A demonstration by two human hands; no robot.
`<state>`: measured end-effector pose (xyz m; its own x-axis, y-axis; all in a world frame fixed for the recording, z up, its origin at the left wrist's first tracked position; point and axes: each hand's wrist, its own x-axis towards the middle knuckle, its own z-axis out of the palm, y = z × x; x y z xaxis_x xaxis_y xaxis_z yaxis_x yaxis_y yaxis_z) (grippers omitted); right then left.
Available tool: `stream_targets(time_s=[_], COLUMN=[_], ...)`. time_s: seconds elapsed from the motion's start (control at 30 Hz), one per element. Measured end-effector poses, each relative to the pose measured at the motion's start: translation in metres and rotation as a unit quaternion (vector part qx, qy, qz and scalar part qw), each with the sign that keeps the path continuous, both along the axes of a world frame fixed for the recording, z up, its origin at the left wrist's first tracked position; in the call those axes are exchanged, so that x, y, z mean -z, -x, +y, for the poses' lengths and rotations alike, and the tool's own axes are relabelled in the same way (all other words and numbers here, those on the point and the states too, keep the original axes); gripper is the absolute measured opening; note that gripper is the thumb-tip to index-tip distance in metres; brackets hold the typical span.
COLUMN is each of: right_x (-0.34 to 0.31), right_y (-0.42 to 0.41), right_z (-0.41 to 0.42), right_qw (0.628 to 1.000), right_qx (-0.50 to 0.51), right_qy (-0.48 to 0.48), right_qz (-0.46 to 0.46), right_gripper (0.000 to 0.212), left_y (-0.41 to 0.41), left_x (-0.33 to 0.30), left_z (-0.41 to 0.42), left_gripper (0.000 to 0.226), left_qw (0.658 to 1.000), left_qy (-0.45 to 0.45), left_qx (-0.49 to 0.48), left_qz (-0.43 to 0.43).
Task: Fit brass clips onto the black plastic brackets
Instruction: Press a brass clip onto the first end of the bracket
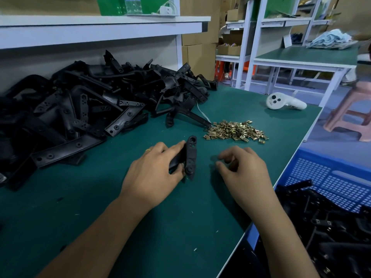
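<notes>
My left hand (154, 169) grips a black plastic bracket (190, 157) near the middle of the green table, fingers curled round its left side. The bracket stands on edge, its holed face turned to the right. My right hand (241, 169) hovers just right of it with fingers curled; whether a clip sits between thumb and fingers I cannot tell. A heap of small brass clips (234, 131) lies on the mat beyond both hands.
A big pile of black brackets (90, 105) fills the table's left and back. A white controller (285, 102) lies far right. Off the table's right edge stands a blue crate (329, 177) with black parts. A pink stool (353, 113) stands farther right.
</notes>
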<state>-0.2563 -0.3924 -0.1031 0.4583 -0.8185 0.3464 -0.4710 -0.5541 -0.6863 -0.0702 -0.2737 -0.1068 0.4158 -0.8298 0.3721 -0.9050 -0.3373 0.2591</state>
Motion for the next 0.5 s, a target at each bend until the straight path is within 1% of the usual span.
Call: stream_targets(time_s=[0.1,0.17,0.23,0.37,0.5], right_x=[0.001,-0.003,-0.008,-0.016,-0.016], right_y=[-0.002,0.004,0.012,0.021,0.023], right_z=[0.004,0.004,0.002,-0.001,-0.004], right_qw=[0.998,0.994,0.99,0.995,0.998], right_qx=[0.023,0.06,0.079,0.049,-0.006], right_qy=[0.024,0.018,0.01,-0.027,-0.042], right_qz=[0.061,0.09,0.114,0.082,0.052], right_gripper=[0.02,0.027,0.028,0.018,0.02], left_y=[0.001,0.001,0.0,0.0,0.0], left_x=[-0.001,-0.001,-0.001,-0.001,-0.002], left_z=[0.001,0.001,0.001,0.001,0.002], left_gripper=[0.063,0.063,0.062,0.062,0.063], left_qw=[1.0,1.0,1.0,1.0,1.0], left_qy=[0.003,0.001,0.0,0.001,0.002], left_qx=[-0.003,-0.004,-0.003,-0.001,0.008], left_qz=[0.004,0.009,0.012,0.014,0.019])
